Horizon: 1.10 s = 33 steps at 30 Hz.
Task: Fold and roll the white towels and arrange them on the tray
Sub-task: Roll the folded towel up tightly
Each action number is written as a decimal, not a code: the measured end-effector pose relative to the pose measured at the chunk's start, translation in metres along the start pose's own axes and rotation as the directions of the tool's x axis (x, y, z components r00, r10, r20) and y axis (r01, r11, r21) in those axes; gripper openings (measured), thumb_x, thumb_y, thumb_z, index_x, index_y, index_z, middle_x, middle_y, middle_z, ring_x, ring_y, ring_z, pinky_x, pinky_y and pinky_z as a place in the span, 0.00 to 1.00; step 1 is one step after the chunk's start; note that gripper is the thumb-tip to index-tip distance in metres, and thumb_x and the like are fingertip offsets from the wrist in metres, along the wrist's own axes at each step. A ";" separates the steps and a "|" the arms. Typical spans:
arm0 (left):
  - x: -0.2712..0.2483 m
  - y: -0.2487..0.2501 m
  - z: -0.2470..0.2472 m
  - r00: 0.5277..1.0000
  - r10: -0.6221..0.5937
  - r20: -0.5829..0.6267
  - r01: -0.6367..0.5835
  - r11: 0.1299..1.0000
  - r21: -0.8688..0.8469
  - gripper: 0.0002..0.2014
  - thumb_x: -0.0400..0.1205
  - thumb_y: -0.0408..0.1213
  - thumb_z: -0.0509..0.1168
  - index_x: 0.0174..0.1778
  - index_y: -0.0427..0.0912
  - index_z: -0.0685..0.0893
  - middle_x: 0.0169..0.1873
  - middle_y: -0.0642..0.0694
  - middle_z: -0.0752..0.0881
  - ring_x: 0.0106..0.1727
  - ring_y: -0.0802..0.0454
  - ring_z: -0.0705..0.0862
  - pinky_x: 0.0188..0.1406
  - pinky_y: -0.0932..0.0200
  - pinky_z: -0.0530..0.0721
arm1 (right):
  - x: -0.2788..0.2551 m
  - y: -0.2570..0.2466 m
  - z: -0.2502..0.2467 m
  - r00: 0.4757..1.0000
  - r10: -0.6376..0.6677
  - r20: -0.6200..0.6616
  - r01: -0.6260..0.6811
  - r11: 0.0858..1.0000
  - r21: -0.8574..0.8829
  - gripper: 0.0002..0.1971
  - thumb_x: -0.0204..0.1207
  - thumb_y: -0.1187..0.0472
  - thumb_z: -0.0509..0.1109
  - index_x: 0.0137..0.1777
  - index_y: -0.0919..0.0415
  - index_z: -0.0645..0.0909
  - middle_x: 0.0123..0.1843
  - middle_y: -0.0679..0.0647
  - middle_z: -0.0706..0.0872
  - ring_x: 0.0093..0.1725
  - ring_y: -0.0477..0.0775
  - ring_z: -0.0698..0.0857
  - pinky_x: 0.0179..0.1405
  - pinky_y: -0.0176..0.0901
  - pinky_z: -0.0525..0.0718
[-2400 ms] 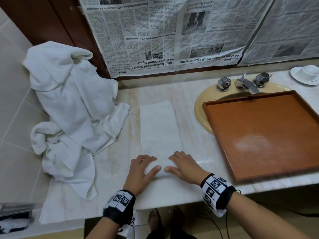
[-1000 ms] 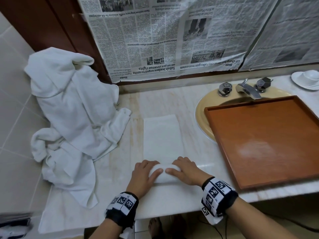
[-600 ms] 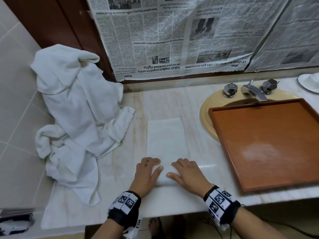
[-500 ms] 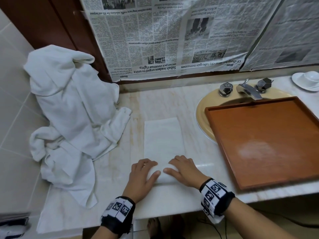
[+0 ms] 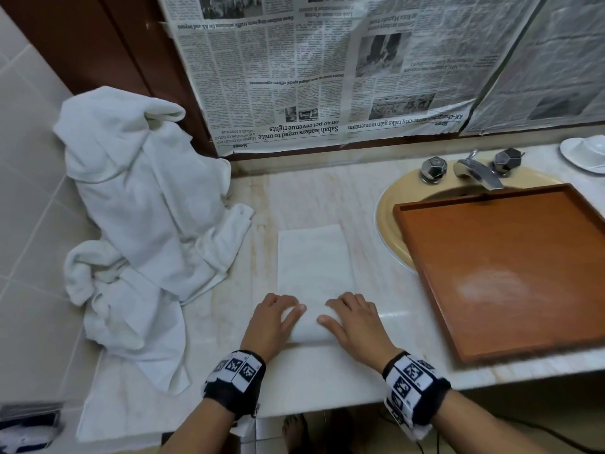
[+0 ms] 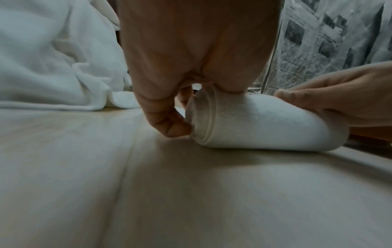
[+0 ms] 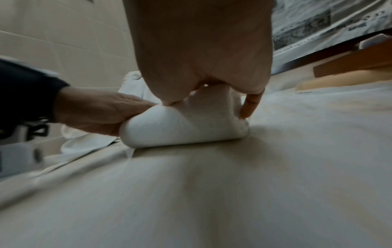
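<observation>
A loose heap of white towels point(image 5: 131, 224) filled the left of the head view, slumped against the tiled wall point(image 5: 23, 158) and spilling over the counter point(image 5: 307, 198) toward its front edge. At right, a flat reddish-brown wooden tray point(image 5: 510, 267) with a low raised rim lay partly over a round yellowish sink point(image 5: 389, 208), behind which stood a chrome faucet point(image 5: 478, 172) with two faceted knobs. A white cup and saucer point(image 5: 586, 152) sat at the far right edge. Sheets of newspaper point(image 5: 327, 70) hung upside down across the top of the frame, next to dark brown wood panelling at upper left. Nothing lay between the towel being rolled and the tray.

The counter was pale, streaked marble with a glossy finish, faintly stained near the back.

The folded towel point(image 5: 314, 263) lay in the lower centre as a narrow white strip running away from the person, its near end wound into a thick roll point(image 6: 254, 124) with soft terry texture and a visible spiral of layers at its left end. The left hand point(image 5: 271, 326) and right hand point(image 5: 357, 322) rested over the two ends of the roll, fingers point(image 7: 248, 107) curved down around it and grasping it, thumbs laid across its near side. Both wrists wore black bands with black-and-white square markers.
</observation>
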<state>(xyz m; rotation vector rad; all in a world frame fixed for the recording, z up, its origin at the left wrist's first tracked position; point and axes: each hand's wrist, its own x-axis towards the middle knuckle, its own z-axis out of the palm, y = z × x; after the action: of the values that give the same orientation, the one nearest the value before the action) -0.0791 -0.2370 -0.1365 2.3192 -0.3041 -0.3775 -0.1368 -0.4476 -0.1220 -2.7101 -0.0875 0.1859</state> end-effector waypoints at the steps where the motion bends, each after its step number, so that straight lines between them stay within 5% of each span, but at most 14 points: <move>1: -0.002 0.000 0.000 0.999 0.035 -0.015 -0.034 0.999 0.022 0.18 0.82 0.64 0.59 0.60 0.60 0.84 0.57 0.57 0.80 0.60 0.55 0.79 0.65 0.54 0.77 | 0.006 0.003 -0.005 0.997 0.033 0.065 -0.036 0.998 0.048 0.46 0.73 0.21 0.34 0.69 0.48 0.79 0.62 0.47 0.78 0.63 0.53 0.75 0.62 0.49 0.70; 4: -0.012 0.000 0.000 0.988 0.155 -0.030 -0.150 0.982 0.116 0.25 0.80 0.69 0.54 0.64 0.61 0.82 0.61 0.61 0.77 0.62 0.57 0.72 0.63 0.59 0.73 | 0.020 0.010 -0.010 0.979 0.107 0.172 -0.137 0.975 0.175 0.33 0.78 0.26 0.50 0.64 0.48 0.82 0.59 0.48 0.81 0.63 0.53 0.77 0.64 0.50 0.70; 8: -0.017 0.002 0.000 0.991 0.133 0.008 -0.133 0.988 0.080 0.27 0.78 0.71 0.55 0.63 0.60 0.83 0.58 0.62 0.78 0.61 0.57 0.71 0.61 0.65 0.68 | 0.024 0.011 -0.012 0.971 0.160 0.177 -0.200 0.951 0.236 0.27 0.79 0.29 0.55 0.54 0.48 0.86 0.49 0.47 0.83 0.56 0.52 0.81 0.64 0.55 0.75; 12: -0.008 -0.002 -0.004 0.995 0.060 0.077 -0.062 0.998 0.026 0.28 0.73 0.75 0.58 0.60 0.62 0.84 0.55 0.63 0.79 0.60 0.58 0.75 0.59 0.67 0.68 | 0.003 0.007 -0.010 0.997 0.061 0.040 -0.058 0.997 -0.056 0.36 0.76 0.25 0.46 0.66 0.48 0.81 0.60 0.47 0.82 0.61 0.53 0.79 0.62 0.50 0.72; 16: 0.009 0.004 -0.013 0.990 0.005 0.138 -0.002 1.000 -0.018 0.24 0.74 0.71 0.65 0.54 0.57 0.88 0.51 0.59 0.86 0.54 0.63 0.81 0.59 0.64 0.75 | -0.016 0.002 0.005 0.994 -0.020 -0.108 0.006 0.991 -0.130 0.39 0.77 0.25 0.51 0.69 0.56 0.80 0.61 0.52 0.84 0.59 0.57 0.83 0.57 0.53 0.83; 20: 0.018 0.015 -0.020 0.993 -0.044 0.106 0.044 0.999 0.001 0.17 0.76 0.61 0.72 0.50 0.52 0.89 0.46 0.57 0.87 0.50 0.63 0.82 0.51 0.69 0.74 | 0.002 0.008 -0.007 0.995 0.016 0.094 -0.021 0.999 0.048 0.47 0.69 0.17 0.45 0.73 0.52 0.75 0.64 0.49 0.78 0.64 0.54 0.75 0.65 0.49 0.74; 25: -0.002 0.010 -0.010 0.992 0.110 0.058 -0.116 0.987 0.109 0.35 0.71 0.79 0.56 0.65 0.61 0.82 0.60 0.61 0.78 0.62 0.58 0.71 0.62 0.61 0.71 | 0.027 0.015 -0.023 0.949 0.044 0.312 -0.092 0.986 0.141 0.30 0.74 0.26 0.63 0.62 0.50 0.80 0.59 0.50 0.80 0.61 0.53 0.76 0.61 0.48 0.73; 29: -0.011 0.002 -0.006 0.983 0.134 0.125 -0.156 0.971 0.182 0.40 0.73 0.81 0.49 0.73 0.59 0.78 0.63 0.61 0.77 0.64 0.56 0.71 0.65 0.57 0.73 | 0.027 0.013 -0.032 0.915 0.031 0.401 -0.097 0.984 0.147 0.29 0.73 0.24 0.59 0.55 0.48 0.78 0.58 0.52 0.81 0.59 0.55 0.77 0.60 0.51 0.74; 33: -0.006 0.004 -0.009 0.975 0.070 0.212 -0.096 0.989 0.115 0.40 0.71 0.80 0.55 0.70 0.58 0.81 0.60 0.59 0.81 0.61 0.58 0.78 0.64 0.60 0.75 | 0.005 0.003 -0.030 0.975 0.003 0.222 0.027 0.991 -0.133 0.39 0.77 0.28 0.41 0.74 0.52 0.73 0.70 0.50 0.77 0.70 0.55 0.73 0.68 0.52 0.70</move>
<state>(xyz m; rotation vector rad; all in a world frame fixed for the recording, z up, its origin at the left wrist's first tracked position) -0.0817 -0.2325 -0.1268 2.3825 -0.5392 -0.5748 -0.1271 -0.4621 -0.0968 -2.8126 -0.1877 0.4958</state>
